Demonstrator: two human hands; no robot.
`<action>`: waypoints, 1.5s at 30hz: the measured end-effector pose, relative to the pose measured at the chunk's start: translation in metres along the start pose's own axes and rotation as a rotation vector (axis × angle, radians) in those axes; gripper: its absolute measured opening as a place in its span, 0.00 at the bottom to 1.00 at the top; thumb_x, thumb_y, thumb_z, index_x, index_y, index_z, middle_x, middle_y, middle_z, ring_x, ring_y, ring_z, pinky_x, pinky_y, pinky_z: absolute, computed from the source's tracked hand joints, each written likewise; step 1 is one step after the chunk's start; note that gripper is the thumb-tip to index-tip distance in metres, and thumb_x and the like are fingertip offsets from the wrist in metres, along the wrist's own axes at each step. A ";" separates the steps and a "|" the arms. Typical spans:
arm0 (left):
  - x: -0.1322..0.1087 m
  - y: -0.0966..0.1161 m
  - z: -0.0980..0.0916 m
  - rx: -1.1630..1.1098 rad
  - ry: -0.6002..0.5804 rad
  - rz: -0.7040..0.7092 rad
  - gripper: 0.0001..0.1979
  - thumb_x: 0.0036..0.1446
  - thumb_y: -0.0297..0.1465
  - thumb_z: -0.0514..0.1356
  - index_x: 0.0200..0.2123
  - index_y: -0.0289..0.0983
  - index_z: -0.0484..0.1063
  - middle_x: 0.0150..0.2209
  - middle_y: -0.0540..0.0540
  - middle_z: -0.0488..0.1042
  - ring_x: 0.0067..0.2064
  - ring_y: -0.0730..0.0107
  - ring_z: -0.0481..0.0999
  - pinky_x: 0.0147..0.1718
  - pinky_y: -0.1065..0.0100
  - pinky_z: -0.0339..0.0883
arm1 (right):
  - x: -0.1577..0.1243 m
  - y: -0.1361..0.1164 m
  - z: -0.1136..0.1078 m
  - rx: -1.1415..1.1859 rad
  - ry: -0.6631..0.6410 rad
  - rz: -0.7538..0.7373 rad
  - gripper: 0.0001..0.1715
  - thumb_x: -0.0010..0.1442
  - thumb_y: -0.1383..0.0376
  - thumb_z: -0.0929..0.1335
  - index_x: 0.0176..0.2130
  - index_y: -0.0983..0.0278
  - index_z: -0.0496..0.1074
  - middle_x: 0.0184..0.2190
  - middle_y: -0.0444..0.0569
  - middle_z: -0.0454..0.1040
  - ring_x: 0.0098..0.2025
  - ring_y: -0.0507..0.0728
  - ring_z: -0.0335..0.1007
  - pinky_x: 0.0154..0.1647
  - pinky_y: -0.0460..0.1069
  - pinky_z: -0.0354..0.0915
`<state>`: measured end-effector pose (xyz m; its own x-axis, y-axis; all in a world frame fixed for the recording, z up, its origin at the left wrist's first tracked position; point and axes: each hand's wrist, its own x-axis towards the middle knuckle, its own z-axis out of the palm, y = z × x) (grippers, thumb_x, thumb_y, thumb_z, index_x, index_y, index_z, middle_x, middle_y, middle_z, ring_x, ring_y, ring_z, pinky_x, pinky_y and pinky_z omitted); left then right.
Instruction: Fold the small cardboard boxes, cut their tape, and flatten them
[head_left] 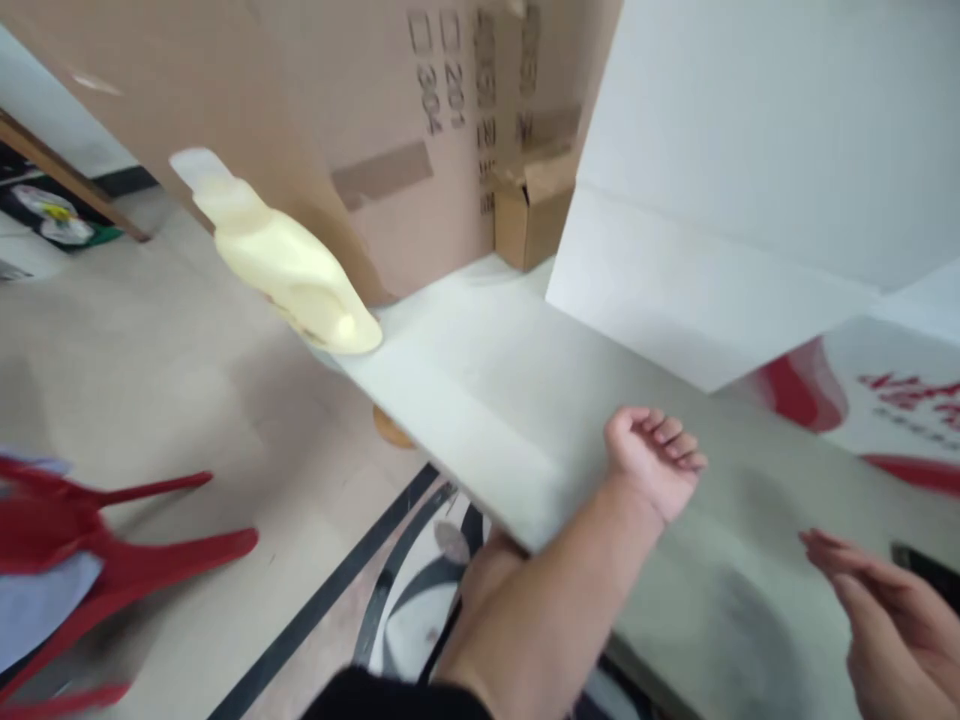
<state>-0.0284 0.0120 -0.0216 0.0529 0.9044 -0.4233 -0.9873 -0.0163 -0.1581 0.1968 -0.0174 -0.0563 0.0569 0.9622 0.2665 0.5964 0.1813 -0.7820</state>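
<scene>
My left hand (654, 462) is above the grey-white tabletop (495, 360), its fingers curled in toward the palm and nothing visible in them. At the lower right edge my right hand (889, 610) is partly cut off. Its fingers are stretched out with the thumb apart, and no object shows in it. Just beyond that hand lies a dark object (930, 575), too little visible to name. A pale yellow bottle (292, 270) with a whitish cap is at the table's far left end, away from both hands.
A large printed cardboard sheet or box (300, 90) stands behind the table. A small cardboard box (529, 215) sits against it. White panels (750, 150) rise at the right, near a red-and-white printed surface (885, 390). On the floor at left is a red plastic stool or chair (135, 560).
</scene>
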 end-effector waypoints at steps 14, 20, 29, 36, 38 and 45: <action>-0.014 0.095 0.004 -0.484 -0.054 0.165 0.15 0.44 0.28 0.54 0.21 0.40 0.44 0.20 0.58 0.41 0.17 0.79 0.49 0.20 0.74 0.42 | 0.116 -0.164 0.190 -0.077 -0.498 -0.621 0.13 0.63 0.63 0.65 0.47 0.59 0.74 0.51 0.57 0.81 0.52 0.63 0.80 0.56 0.63 0.76; -0.016 0.111 0.007 -0.526 -0.002 0.151 0.15 0.45 0.28 0.53 0.21 0.40 0.44 0.20 0.57 0.40 0.18 0.80 0.47 0.20 0.74 0.41 | 0.173 -0.240 0.297 -0.189 -0.547 -0.800 0.19 0.56 0.69 0.64 0.47 0.61 0.75 0.58 0.60 0.75 0.58 0.66 0.75 0.57 0.64 0.74; -0.018 0.117 0.004 -0.489 -0.041 0.159 0.16 0.48 0.29 0.52 0.21 0.39 0.42 0.21 0.55 0.40 0.20 0.79 0.44 0.22 0.74 0.42 | 0.236 -0.320 0.376 -0.517 -0.554 -0.641 0.24 0.61 0.67 0.64 0.54 0.71 0.74 0.77 0.62 0.47 0.66 0.71 0.69 0.69 0.67 0.60; -0.025 0.109 0.006 -0.395 -0.053 0.188 0.17 0.47 0.29 0.53 0.21 0.38 0.41 0.21 0.54 0.39 0.22 0.77 0.41 0.23 0.73 0.41 | 0.236 -0.313 0.365 -0.534 -0.588 -0.688 0.23 0.56 0.71 0.69 0.52 0.71 0.76 0.68 0.61 0.65 0.65 0.71 0.68 0.73 0.66 0.58; -0.028 0.107 0.007 -0.388 -0.059 0.188 0.17 0.47 0.29 0.53 0.21 0.38 0.41 0.22 0.54 0.39 0.22 0.77 0.41 0.23 0.73 0.41 | 0.228 -0.309 0.357 -0.524 -0.580 -0.703 0.24 0.58 0.71 0.66 0.54 0.73 0.76 0.66 0.63 0.67 0.66 0.71 0.67 0.74 0.66 0.57; -0.043 0.098 0.017 -0.390 -0.163 0.244 0.16 0.50 0.30 0.52 0.21 0.38 0.42 0.21 0.55 0.39 0.21 0.77 0.43 0.21 0.72 0.44 | 0.165 -0.273 0.305 -0.403 -0.584 -0.803 0.29 0.61 0.70 0.64 0.60 0.69 0.74 0.68 0.59 0.67 0.63 0.66 0.72 0.68 0.61 0.67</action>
<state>-0.1296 -0.0208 -0.0036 -0.2280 0.9088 -0.3495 -0.8366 -0.3665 -0.4071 -0.2008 0.1543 0.0293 -0.7981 0.5588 0.2254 0.5153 0.8268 -0.2255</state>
